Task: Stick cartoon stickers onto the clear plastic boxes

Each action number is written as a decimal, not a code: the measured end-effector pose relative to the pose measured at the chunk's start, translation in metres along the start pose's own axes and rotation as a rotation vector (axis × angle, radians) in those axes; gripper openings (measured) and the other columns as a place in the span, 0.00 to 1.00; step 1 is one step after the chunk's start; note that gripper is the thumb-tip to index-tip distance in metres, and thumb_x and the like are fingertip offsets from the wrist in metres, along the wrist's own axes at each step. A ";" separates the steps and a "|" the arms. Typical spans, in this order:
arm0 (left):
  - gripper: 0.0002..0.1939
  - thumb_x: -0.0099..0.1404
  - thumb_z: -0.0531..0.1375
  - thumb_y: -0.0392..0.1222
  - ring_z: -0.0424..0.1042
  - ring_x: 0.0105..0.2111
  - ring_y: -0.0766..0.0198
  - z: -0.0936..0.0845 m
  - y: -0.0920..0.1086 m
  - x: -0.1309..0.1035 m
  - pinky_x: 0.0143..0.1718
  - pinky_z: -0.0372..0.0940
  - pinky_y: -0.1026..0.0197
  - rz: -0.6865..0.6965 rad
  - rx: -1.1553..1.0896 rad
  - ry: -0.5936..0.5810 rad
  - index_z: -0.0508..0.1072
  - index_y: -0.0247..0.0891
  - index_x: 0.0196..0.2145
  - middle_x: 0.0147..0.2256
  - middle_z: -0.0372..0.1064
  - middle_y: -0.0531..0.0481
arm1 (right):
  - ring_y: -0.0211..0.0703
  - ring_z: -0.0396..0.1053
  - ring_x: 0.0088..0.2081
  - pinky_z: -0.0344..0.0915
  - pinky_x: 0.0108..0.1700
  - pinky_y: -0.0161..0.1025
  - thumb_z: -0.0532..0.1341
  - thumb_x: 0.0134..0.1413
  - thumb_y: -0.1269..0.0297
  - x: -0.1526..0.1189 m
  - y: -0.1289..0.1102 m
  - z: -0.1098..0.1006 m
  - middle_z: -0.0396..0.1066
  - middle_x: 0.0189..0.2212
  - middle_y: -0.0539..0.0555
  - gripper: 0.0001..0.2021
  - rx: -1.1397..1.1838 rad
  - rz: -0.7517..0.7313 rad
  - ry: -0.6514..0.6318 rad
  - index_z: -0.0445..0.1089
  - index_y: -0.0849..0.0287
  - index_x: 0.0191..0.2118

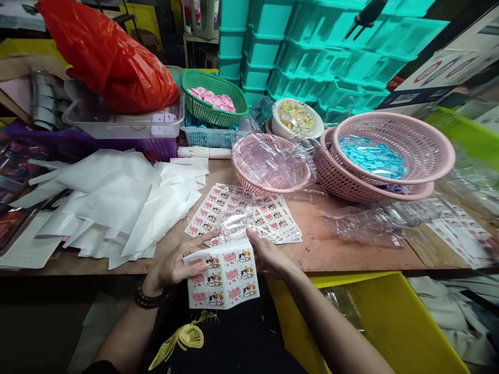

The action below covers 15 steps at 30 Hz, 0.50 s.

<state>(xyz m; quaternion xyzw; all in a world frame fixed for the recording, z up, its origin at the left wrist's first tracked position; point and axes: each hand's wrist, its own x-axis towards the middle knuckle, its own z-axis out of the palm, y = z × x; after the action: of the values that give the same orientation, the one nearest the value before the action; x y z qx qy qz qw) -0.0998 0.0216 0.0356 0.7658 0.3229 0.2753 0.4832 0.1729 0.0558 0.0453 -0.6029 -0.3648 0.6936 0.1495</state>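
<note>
A white sticker sheet (pixel 234 291) with cartoon cats and pink lettering, creased down its middle, is in my left hand (pixel 175 265). My left thumb lies across its printed face, and the index finger reaches along a small clear plastic case (pixel 236 221). My right hand (pixel 268 254) grips the right side of that case, its thumb at the case's edge just above the sheet. The sheet partly hides my right fingers. Beneath the case, more sticker sheets (pixel 283 221) of the same print lie spread on the wooden table (pixel 312 254).
Left of my hands is a heap of white backing paper (pixel 113 202). Behind stand a pink basket of clear cases (pixel 268 182), larger pink baskets (pixel 432 150) with blue pieces, a green basket (pixel 187 98), and stacked teal bins (pixel 265 49). Clear packaging (pixel 366 223) lies at right.
</note>
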 end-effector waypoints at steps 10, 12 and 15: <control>0.11 0.66 0.63 0.43 0.78 0.33 0.59 0.003 0.044 0.027 0.35 0.73 0.59 -0.133 -0.140 -0.003 0.81 0.35 0.41 0.35 0.80 0.46 | 0.45 0.72 0.37 0.69 0.38 0.40 0.70 0.49 0.50 -0.060 -0.044 -0.006 0.76 0.36 0.53 0.17 -0.620 -0.638 -0.136 0.74 0.56 0.39; 0.14 0.61 0.68 0.44 0.78 0.33 0.60 0.011 0.045 0.032 0.35 0.74 0.60 -0.228 -0.213 0.160 0.80 0.35 0.44 0.36 0.80 0.47 | 0.42 0.70 0.32 0.67 0.34 0.38 0.67 0.52 0.49 -0.054 -0.042 -0.003 0.74 0.30 0.51 0.15 -0.547 -0.574 -0.101 0.73 0.57 0.34; 0.24 0.54 0.73 0.44 0.77 0.31 0.63 0.025 0.040 0.035 0.33 0.75 0.62 -0.348 -0.375 0.379 0.78 0.35 0.47 0.36 0.80 0.48 | 0.42 0.70 0.32 0.67 0.34 0.38 0.70 0.48 0.47 -0.050 -0.038 -0.009 0.74 0.31 0.52 0.18 -0.449 -0.534 -0.090 0.73 0.58 0.35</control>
<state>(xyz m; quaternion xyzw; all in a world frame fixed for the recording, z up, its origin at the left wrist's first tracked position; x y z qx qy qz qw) -0.0496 0.0213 0.0670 0.5318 0.4769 0.3808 0.5871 0.1843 0.0524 0.1076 -0.4729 -0.6592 0.5584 0.1734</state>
